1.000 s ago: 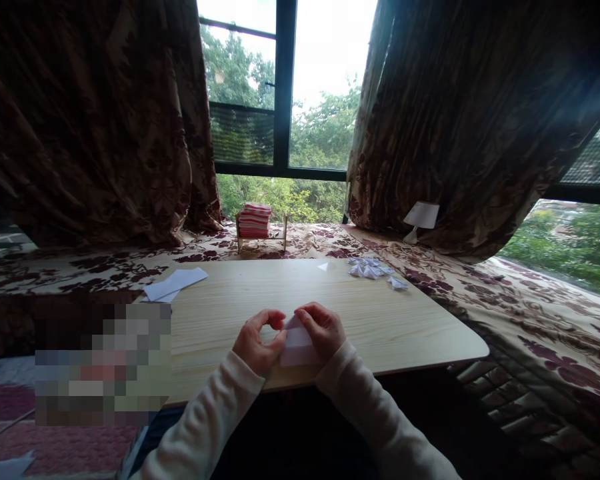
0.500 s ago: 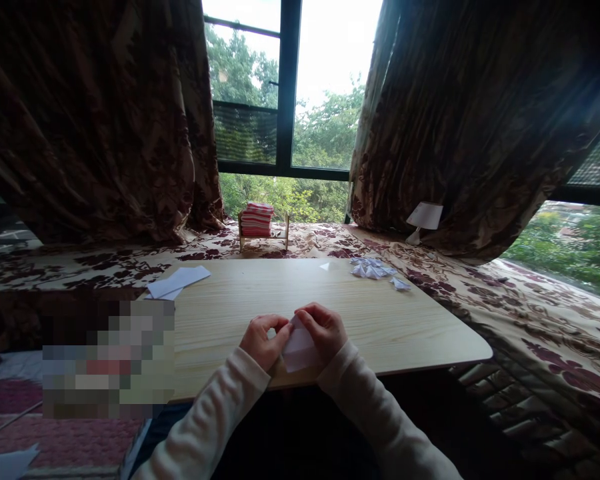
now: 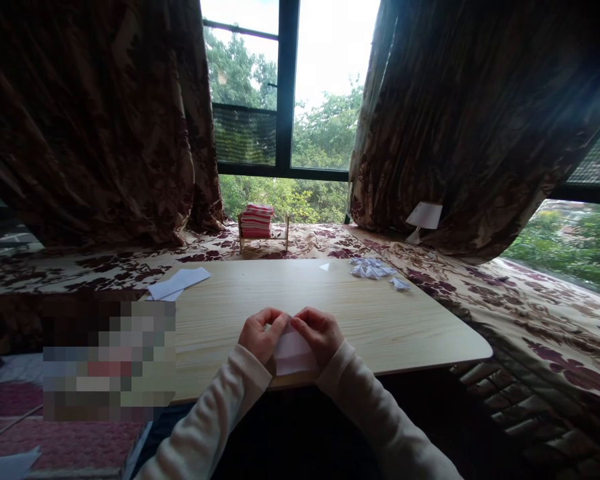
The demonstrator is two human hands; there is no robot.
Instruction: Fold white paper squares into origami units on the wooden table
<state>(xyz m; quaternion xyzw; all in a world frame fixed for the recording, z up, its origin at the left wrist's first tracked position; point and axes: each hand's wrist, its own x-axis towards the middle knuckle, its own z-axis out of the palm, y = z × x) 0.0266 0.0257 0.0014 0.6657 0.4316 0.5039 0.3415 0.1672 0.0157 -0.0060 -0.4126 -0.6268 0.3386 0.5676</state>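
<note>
Between my two hands is a small piece of white paper [image 3: 295, 352], its upper end pinched and its lower part hanging flat over the table's near edge. My left hand [image 3: 263, 333] is closed on the paper's upper left, thumb against fingers. My right hand [image 3: 320, 333] pinches the upper right, its thumb close to the left fingertips. The exact fold under the fingers is hidden. Farther off on the wooden table [image 3: 230, 313] lie several folded white paper pieces [image 3: 373, 268], with one small white paper triangle [image 3: 325, 267] apart from them.
White paper sheets [image 3: 180, 284] lie at the table's far left corner. Behind the table, a small rack holds folded striped cloths [image 3: 257, 221] on a flowered cover. A white lamp [image 3: 424, 217] stands at the right. A blurred-out patch [image 3: 110, 363] covers the left side.
My left hand has risen slightly and its fingertips have come closer to the right thumb. The paper has shifted a little left and turned straighter.
</note>
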